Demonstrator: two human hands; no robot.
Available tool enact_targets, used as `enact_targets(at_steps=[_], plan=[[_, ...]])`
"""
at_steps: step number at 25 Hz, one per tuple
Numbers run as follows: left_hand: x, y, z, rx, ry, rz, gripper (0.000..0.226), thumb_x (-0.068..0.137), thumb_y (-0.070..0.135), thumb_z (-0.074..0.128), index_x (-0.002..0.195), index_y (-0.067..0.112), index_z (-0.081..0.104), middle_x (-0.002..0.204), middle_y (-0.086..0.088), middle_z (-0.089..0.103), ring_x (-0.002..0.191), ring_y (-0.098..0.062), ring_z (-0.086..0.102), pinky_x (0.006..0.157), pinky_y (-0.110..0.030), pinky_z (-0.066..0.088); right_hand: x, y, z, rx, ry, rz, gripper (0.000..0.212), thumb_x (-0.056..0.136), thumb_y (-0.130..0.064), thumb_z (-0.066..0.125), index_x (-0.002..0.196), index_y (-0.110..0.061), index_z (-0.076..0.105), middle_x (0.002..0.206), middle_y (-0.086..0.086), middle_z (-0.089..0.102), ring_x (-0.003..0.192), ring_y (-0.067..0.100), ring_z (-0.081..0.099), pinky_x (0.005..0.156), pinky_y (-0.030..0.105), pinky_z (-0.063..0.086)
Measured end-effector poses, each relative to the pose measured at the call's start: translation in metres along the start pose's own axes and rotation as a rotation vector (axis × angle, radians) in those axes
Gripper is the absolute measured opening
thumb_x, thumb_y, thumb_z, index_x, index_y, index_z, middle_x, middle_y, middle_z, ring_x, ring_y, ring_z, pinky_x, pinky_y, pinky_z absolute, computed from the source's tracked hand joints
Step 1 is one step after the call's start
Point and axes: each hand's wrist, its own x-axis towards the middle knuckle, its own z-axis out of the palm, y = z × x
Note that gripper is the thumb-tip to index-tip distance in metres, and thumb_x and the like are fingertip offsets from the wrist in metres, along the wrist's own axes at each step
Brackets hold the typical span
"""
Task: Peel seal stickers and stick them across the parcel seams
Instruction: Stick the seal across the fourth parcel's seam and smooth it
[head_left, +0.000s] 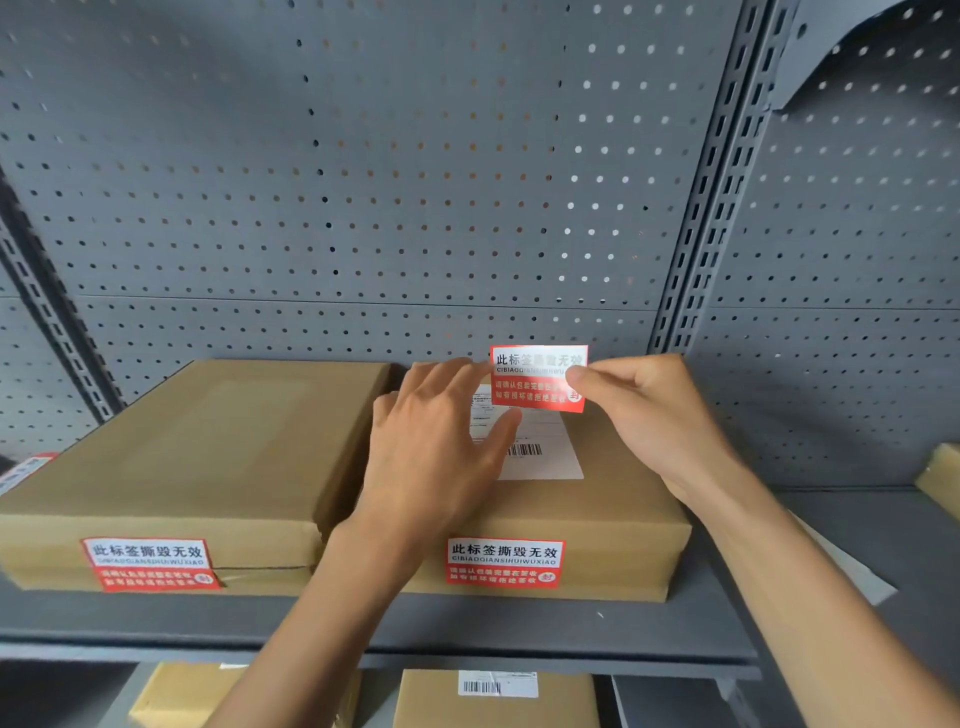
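Right hand (644, 415) pinched one red-and-white sticker (537, 378) by its right edge, thumb in front; sticker was held upright above the far part of the right parcel (613, 509). Left hand (436, 441) lay over the same parcel with fingers loosely spread, fingertips at the sticker's left edge and thumb just under its lower left corner; whether that grip pinched the sticker could not be told.

Count on the shelf (467, 623): two flat brown parcels side by side, touching. Left parcel (182, 457) carried one sticker (150, 564) on its front face, across the seam. Right parcel carried one front sticker (505, 562) likewise, plus one white shipping label (540, 452) with barcode on top, partly hidden by the left hand. Stickers seen: three, two stuck, one in hand.

Lower shelf held two more brown boxes (498, 699), partly in view. One further box corner (940, 478) showed at far right. Grey pegboard (363, 182) stood behind.
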Motion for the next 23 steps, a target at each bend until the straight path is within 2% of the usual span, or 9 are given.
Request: enact_targets(at_steps=[4, 7, 9, 11, 14, 17, 20, 23], plan=[[0.001, -0.001, 0.003, 0.118, -0.08, -0.006, 0.063, 0.096, 0.062, 0.055, 0.152, 0.036, 0.043, 0.157, 0.013, 0.045, 0.147, -0.017, 0.034, 0.115, -0.048, 0.034, 0.003, 0.007, -0.001, -0.016, -0.009, 0.009, 0.042, 0.094, -0.036, 0.067, 0.103, 0.004, 0.067, 0.118, 0.034, 0.06, 0.116, 0.046, 0.055, 0.106, 0.062, 0.043], [0.003, -0.004, 0.005, 0.178, -0.156, -0.021, 0.065, 0.094, 0.067, 0.051, 0.152, 0.041, 0.036, 0.161, 0.012, 0.038, 0.153, -0.019, 0.026, 0.119, -0.059, 0.029, 0.005, 0.011, 0.001, -0.031, -0.031, 0.019, 0.043, 0.095, -0.038, 0.067, 0.106, 0.003, 0.067, 0.12, 0.031, 0.06, 0.118, 0.045, 0.055, 0.107, 0.062, 0.043], [0.004, -0.004, 0.005, 0.186, -0.211, -0.053, 0.067, 0.094, 0.07, 0.048, 0.154, 0.043, 0.032, 0.165, 0.01, 0.03, 0.157, -0.02, 0.017, 0.12, -0.065, 0.025, 0.006, 0.014, 0.002, -0.023, -0.035, 0.032, 0.03, 0.095, -0.037, 0.067, 0.101, -0.008, 0.074, 0.115, 0.023, 0.068, 0.116, 0.039, 0.06, 0.105, 0.058, 0.045], [0.005, -0.004, 0.004, 0.174, -0.254, -0.082, 0.07, 0.095, 0.071, 0.047, 0.156, 0.044, 0.029, 0.169, 0.008, 0.022, 0.159, -0.02, 0.009, 0.121, -0.067, 0.022, 0.006, 0.013, 0.004, -0.013, -0.042, 0.057, 0.019, 0.095, -0.035, 0.068, 0.087, -0.023, 0.08, 0.104, 0.009, 0.077, 0.111, 0.028, 0.066, 0.105, 0.046, 0.048], [0.005, -0.002, 0.003, 0.152, -0.282, -0.092, 0.072, 0.094, 0.072, 0.048, 0.157, 0.044, 0.028, 0.17, 0.007, 0.018, 0.159, -0.019, 0.006, 0.12, -0.065, 0.029, 0.004, 0.011, 0.007, -0.032, -0.037, 0.052, 0.02, 0.096, -0.033, 0.069, 0.083, -0.024, 0.081, 0.093, 0.001, 0.08, 0.105, 0.023, 0.07, 0.102, 0.041, 0.051], [0.006, -0.003, 0.003, 0.142, -0.296, -0.095, 0.073, 0.094, 0.072, 0.049, 0.157, 0.043, 0.028, 0.171, 0.006, 0.016, 0.159, -0.019, 0.006, 0.118, -0.064, 0.033, 0.005, 0.012, 0.008, -0.037, -0.024, 0.044, 0.021, 0.096, -0.031, 0.069, 0.085, -0.019, 0.082, 0.091, 0.002, 0.079, 0.103, 0.023, 0.071, 0.099, 0.039, 0.053], [0.007, -0.003, 0.004, 0.146, -0.317, -0.103, 0.073, 0.094, 0.073, 0.049, 0.157, 0.043, 0.029, 0.171, 0.006, 0.016, 0.159, -0.019, 0.005, 0.117, -0.069, 0.03, 0.007, 0.014, 0.01, -0.039, -0.032, 0.032, 0.026, 0.096, -0.033, 0.068, 0.094, -0.01, 0.078, 0.103, 0.016, 0.075, 0.108, 0.032, 0.067, 0.102, 0.047, 0.051], [0.008, -0.004, 0.004, 0.143, -0.323, -0.106, 0.072, 0.093, 0.074, 0.048, 0.156, 0.043, 0.031, 0.17, 0.006, 0.02, 0.159, -0.019, 0.009, 0.116, -0.067, 0.033, 0.007, 0.016, 0.012, -0.037, -0.035, 0.012, 0.027, 0.096, -0.036, 0.067, 0.094, -0.011, 0.077, 0.103, 0.019, 0.073, 0.106, 0.034, 0.066, 0.099, 0.047, 0.052]])
